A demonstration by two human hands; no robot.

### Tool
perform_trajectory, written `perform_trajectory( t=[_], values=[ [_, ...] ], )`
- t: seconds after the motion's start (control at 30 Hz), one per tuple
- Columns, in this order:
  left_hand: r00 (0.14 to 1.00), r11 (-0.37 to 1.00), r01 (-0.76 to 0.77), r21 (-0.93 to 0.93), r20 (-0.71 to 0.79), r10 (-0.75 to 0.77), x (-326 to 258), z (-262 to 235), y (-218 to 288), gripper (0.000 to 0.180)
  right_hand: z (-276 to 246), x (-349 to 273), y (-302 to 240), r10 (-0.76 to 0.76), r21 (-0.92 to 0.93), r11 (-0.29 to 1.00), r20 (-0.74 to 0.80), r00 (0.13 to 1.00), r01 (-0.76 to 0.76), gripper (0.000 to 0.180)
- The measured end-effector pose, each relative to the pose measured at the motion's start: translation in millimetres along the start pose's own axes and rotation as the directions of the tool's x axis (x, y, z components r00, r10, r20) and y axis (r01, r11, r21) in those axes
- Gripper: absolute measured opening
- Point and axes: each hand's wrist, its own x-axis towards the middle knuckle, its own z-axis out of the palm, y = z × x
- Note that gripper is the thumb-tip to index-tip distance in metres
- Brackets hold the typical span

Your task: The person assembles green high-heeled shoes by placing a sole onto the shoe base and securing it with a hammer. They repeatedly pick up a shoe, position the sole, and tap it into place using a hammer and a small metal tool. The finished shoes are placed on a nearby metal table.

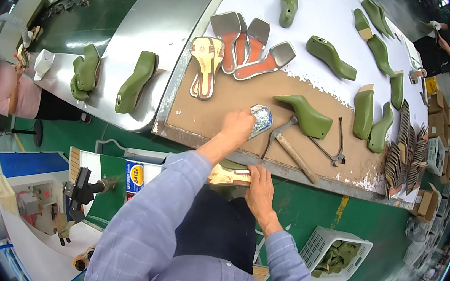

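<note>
My left hand is at a small blue-edged container of shiny metal bits, at the bench's near edge. Its fingers are drawn together, and whatever they pinch is hidden. Over my lap, my right hand grips one end of a green shoe last with a pale insole along its side facing me. A hammer with a wooden handle lies just right of the container. Beyond it rest a pair of pincers and another green shoe last.
Insoles and grey-and-orange sole pieces lie on the bench. Several lasts stand farther right, beside stacked dark straps. A white crate of green pieces sits on the floor. Another person is at left.
</note>
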Motion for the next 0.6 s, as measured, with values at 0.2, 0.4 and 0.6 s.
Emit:
perform_trajectory(
  t=[0.2, 0.4, 0.6],
  values=[
    [0.999, 0.998, 0.008, -0.061, 0.032, -0.006, 7, 6, -4, 0.011, 6, -4, 1, 0.037, 0.034, 0.999, -0.050, 0.998, -0.036, 0.055],
    [0.989, 0.943, 0.144, -0.301, 0.059, -0.132, 2, -8, 6, 0.015, 3, -6, 5, 0.020, 0.047, 0.999, -0.039, 0.999, -0.018, 0.052],
    [0.983, 0.841, 0.149, -0.520, -0.012, -0.181, -3, -15, 6, 0.015, 0, -6, 4, 0.002, 0.022, 1.000, -0.031, 1.000, -0.001, 0.052]
  ],
)
